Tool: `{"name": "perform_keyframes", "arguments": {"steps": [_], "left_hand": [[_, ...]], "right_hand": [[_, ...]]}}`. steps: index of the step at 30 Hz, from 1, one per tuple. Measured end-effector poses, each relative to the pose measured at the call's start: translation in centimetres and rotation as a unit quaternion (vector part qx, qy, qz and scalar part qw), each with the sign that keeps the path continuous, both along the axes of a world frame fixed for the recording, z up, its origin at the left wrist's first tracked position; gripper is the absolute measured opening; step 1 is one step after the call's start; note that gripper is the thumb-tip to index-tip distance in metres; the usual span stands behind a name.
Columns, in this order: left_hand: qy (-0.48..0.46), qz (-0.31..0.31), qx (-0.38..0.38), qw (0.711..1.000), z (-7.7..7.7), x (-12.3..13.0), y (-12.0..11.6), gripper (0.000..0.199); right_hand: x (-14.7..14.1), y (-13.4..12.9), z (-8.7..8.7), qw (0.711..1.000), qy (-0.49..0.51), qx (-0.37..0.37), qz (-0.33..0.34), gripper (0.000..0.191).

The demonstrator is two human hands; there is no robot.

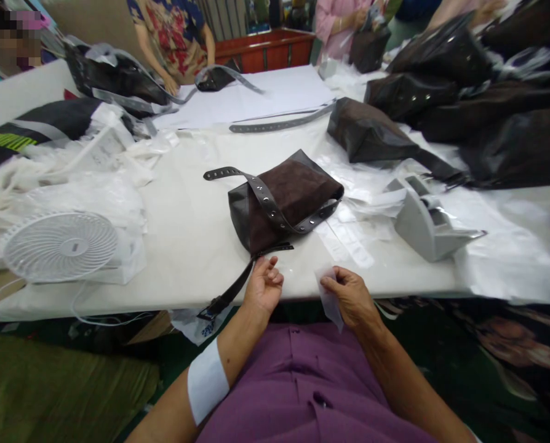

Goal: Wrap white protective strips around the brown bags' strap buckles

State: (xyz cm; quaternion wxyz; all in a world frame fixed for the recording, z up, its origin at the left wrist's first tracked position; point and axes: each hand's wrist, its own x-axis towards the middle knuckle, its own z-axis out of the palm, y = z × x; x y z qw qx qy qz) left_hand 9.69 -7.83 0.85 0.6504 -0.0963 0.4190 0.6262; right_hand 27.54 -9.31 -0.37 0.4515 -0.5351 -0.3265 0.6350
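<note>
A dark brown suede-and-leather handbag (298, 191) lies on its side on the white table in front of me. Its studded strap (268, 206) curls across the top. A narrower buckled strap (235, 283) hangs from the bag's near corner over the table edge. My left hand (264, 286) is palm up at that corner, its curled fingers closed at the base of the buckled strap; the fingertips are partly hidden. My right hand (353, 298), just off the table's front edge, pinches a thin translucent sheet (331, 301) between thumb and fingers.
A white fan (63, 246) stands at left beside crumpled plastic (118, 197). To the right are a grey tape dispenser (425, 218), clear plastic bags (506, 246) and another handbag (371, 129). More dark bags (510, 117) are piled behind. Across the table stands a co-worker (171, 43).
</note>
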Motion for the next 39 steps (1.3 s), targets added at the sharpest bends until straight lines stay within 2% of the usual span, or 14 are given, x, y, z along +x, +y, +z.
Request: {"name": "perform_keyframes", "arguments": {"steps": [3,6,10,15,20,24,27,31,39], "left_hand": [[0.009,-0.001,-0.03,1.0,-0.1,0.3,2.3,0.017],[0.028,-0.034,-0.07,0.997,-0.2,0.4,3.1,0.02],[0.037,-0.09,-0.051,0.994,-0.3,0.6,1.5,0.025],[0.002,-0.176,-0.002,0.984,-0.4,1.0,-1.3,0.023],[-0.019,-0.205,0.028,0.978,-0.6,0.7,-1.9,0.022],[-0.021,-0.218,0.056,0.974,-0.8,0.3,-2.0,0.021],[0.033,-0.225,0.07,0.971,-1.2,0.5,-2.2,0.02],[0.119,-0.201,0.07,0.97,-1.7,1.1,-2.5,0.025],[0.188,-0.179,0.083,0.962,-2.3,1.3,-2.4,0.028]], "right_hand": [[0.1,-0.6,0.0,0.999,0.001,-0.004,0.039,0.026],[0.3,-1.3,-0.1,0.997,0.007,-0.001,0.072,0.026],[0.4,-2.1,-0.6,0.997,0.01,-0.008,0.08,0.023],[0.1,-2.8,-0.8,0.995,-0.011,-0.04,0.093,0.02],[-0.1,-3.2,-0.8,0.991,-0.067,-0.036,0.107,0.019],[-0.2,-3.2,-1.0,0.987,-0.117,-0.008,0.11,0.017],[-0.2,-3.1,-1.4,0.981,-0.152,0.015,0.117,0.017],[-0.2,-3.1,-1.8,0.974,-0.192,0.029,0.12,0.017],[-0.9,-3.3,-1.9,0.98,-0.181,-0.004,0.078,0.019]]}}
